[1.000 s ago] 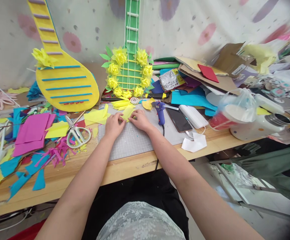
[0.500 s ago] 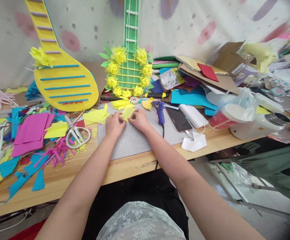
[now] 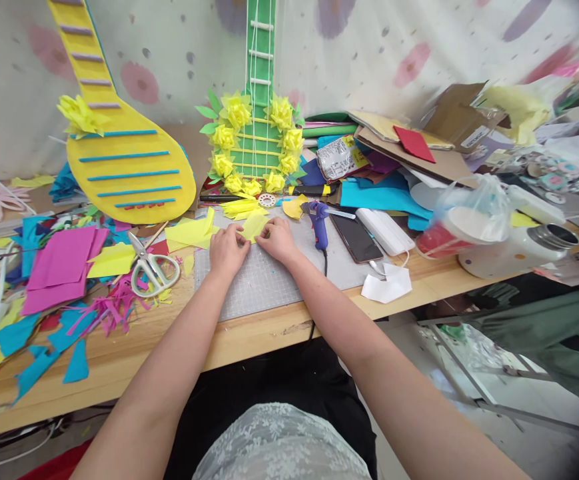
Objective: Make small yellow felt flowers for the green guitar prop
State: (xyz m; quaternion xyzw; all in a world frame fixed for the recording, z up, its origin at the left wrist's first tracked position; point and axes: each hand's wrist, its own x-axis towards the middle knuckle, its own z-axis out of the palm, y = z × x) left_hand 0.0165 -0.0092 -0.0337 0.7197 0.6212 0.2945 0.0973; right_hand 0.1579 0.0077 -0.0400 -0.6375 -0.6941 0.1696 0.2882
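Observation:
A small piece of yellow crepe paper (image 3: 254, 227) is held between my two hands, above the grey cutting mat (image 3: 249, 293). My left hand (image 3: 228, 249) pinches its left edge, and my right hand (image 3: 276, 239) pinches the right edge. Just beyond lie a bundle of yellow paper strips (image 3: 242, 209) and a white ring-shaped spool (image 3: 268, 200). Behind them stands a green paper guitar (image 3: 260, 143) trimmed with yellow paper flowers. To the right of my right hand is a blue glue gun (image 3: 319, 230), and yellow paper sheets (image 3: 189, 232) lie left of my left hand.
White-handled scissors (image 3: 152, 270) and magenta paper (image 3: 64, 263) lie on the left, below a yellow paper lute (image 3: 134, 167). On the right are a phone (image 3: 356, 238), a white power bank (image 3: 385, 231), a bagged cup (image 3: 462, 230) and a white bottle (image 3: 514, 252). Cardboard (image 3: 399, 153) is piled behind.
The view has shifted very slightly. Both hands keep the same pinch on the yellow paper, with no other visible movement.

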